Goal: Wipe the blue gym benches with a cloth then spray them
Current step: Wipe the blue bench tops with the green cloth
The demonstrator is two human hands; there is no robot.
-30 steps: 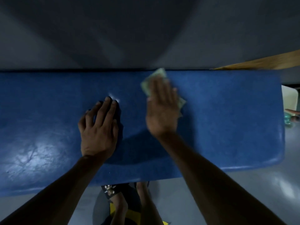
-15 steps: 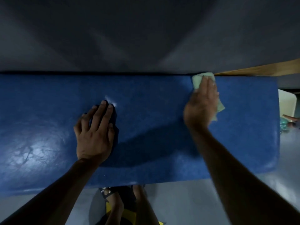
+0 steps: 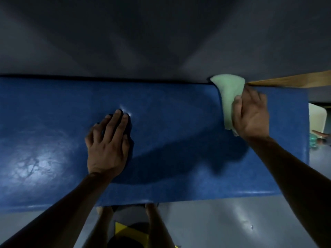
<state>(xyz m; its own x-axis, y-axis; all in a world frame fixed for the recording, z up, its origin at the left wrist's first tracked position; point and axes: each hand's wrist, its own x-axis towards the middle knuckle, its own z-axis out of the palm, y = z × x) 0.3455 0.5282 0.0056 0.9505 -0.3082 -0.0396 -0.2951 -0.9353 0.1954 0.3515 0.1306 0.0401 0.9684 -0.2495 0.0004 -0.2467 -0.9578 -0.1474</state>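
A blue padded gym bench [image 3: 179, 122] runs across the head view as the worktop, its vinyl top shining at the left part. The left hand [image 3: 107, 145] lies palm down near the middle of the bench, its fingers [image 3: 117, 120] straight and relaxed, pressing flat on the padding and holding nothing. The right hand [image 3: 250, 115] rests toward the right end of the bench, near its far edge, on a pale green cloth [image 3: 228, 97]. Its fingers lie mostly straight on the cloth while the thumb presses the fabric down; whether any fold is pinched underneath cannot be told. The cloth's upper part sticks out past the far edge of the bench, and its lower end shows below the hand.

Beyond the right far corner of the bench a wooden plank [image 3: 295, 81] runs at a slant. Below the near edge of the bench lies grey floor [image 3: 223, 226], with the person's legs [image 3: 155, 222] there.
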